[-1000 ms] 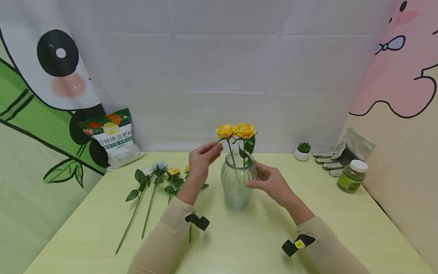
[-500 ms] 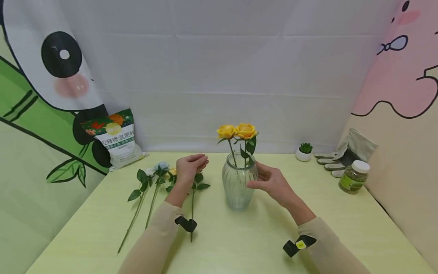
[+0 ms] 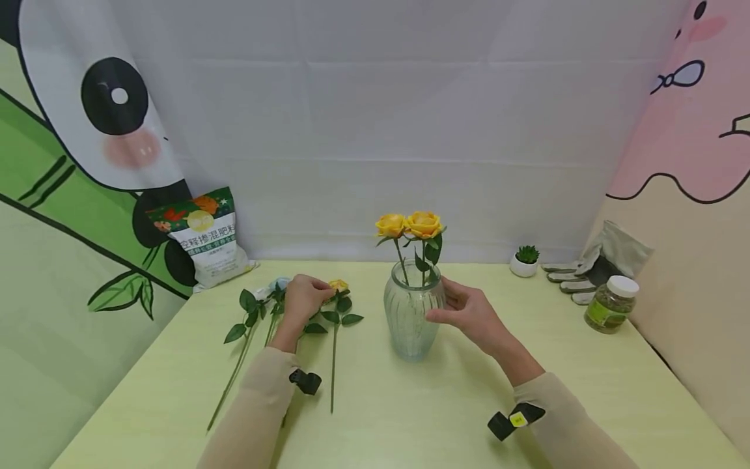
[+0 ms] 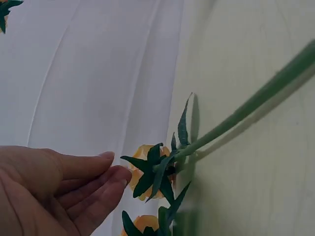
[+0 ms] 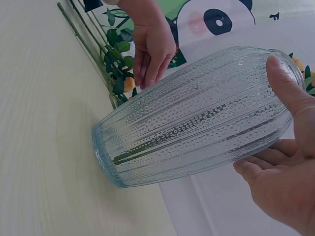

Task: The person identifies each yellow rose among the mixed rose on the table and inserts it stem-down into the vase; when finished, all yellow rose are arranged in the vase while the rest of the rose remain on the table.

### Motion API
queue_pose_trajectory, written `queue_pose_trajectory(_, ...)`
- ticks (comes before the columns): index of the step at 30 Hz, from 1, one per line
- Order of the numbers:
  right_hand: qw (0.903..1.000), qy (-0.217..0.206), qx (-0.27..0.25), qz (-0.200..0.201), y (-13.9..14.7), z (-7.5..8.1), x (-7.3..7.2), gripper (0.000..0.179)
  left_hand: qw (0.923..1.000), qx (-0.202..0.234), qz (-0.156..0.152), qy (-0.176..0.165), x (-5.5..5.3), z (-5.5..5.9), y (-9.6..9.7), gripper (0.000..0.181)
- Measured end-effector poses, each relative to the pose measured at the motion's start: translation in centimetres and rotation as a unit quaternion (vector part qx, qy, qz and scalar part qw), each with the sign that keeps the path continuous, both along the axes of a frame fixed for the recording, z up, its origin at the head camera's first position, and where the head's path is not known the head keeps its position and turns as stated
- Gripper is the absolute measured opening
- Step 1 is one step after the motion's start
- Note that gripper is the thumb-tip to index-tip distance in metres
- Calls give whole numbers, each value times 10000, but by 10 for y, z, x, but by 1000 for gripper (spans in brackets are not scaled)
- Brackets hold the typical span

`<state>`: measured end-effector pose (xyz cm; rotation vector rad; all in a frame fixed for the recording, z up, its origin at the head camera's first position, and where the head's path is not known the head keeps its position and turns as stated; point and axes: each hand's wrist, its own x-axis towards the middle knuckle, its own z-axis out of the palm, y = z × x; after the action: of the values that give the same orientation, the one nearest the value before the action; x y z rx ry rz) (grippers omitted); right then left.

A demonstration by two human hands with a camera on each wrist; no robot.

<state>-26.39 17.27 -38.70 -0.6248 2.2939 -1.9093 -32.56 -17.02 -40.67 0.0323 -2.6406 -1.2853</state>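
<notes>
A ribbed clear glass vase stands upright on the pale worktop, with the right hand clasped on its side, the thumb on one face and the fingers on the other. Two yellow roses stand in it, their blooms above the rim, with a stem visible through the glass.

To the vase's left, the left hand has its fingers loosely extended, thumb and fingertips close together at the head of a loose yellow rose; whether they touch it, I cannot tell. That rose lies at the right end of a row of stems on the worktop, with a blue rose and a white rose farther left, partly covered by leaves and the hand.

Beyond, a printed bag leans at the back left. At the right are a small potted succulent, grey gloves and a white-lidded jar. A white sheet hangs behind.
</notes>
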Motion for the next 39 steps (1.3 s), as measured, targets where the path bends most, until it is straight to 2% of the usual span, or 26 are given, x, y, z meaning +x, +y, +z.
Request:
queue_pose_trajectory(2, 10000, -26, -22, 3, 0, -1, 0, 89, 9981, -616, -57, -79, -2, -5, 2, 15)
queue_pose_trajectory(5, 10000, 3, -26, -7, -1, -1, 1, 90, 9912, -1302, -122, -202, -4, -11, 8, 13)
queue_pose_trajectory(9, 10000, 64, -13, -22, -1, 1, 2, 89, 9849, -1697, -89, -335, -5, -14, 14, 15)
queue_pose_trajectory(13, 10000, 27, -15, -22, -1, 2, 2, 89, 9856, -1638, -18, -429, -5, -16, 16, 44)
queue_pose_trajectory(16, 10000, 1, -34, 0, -1, 1, 2, 89, 9872, -1542, 26, -409, -7, -21, 13, 57)
queue_pose_trajectory(22, 9999, 15, -95, 93, -2, -1, 0, 88, 9895, -1407, 49, -344, -8, -27, 7, 60)
queue_pose_trajectory(30, 9999, 46, -59, 91, -1, -1, 0, 88, 9911, -1263, 47, -408, -14, -32, 5, 58)
queue_pose_trajectory(33, 9999, 39, -53, 86, -1, -1, 0, 87, 9929, -1119, 51, -409, -15, -32, 4, 46)
queue_pose_trajectory(37, 9999, 37, -69, 89, 0, 0, 0, 87, 9963, -792, 78, -328, -17, -35, 3, 19)
queue_pose_trajectory(39, 9999, 29, -83, 101, 1, 0, 0, 87, 9980, -505, 108, -361, -18, -37, 2, 20)
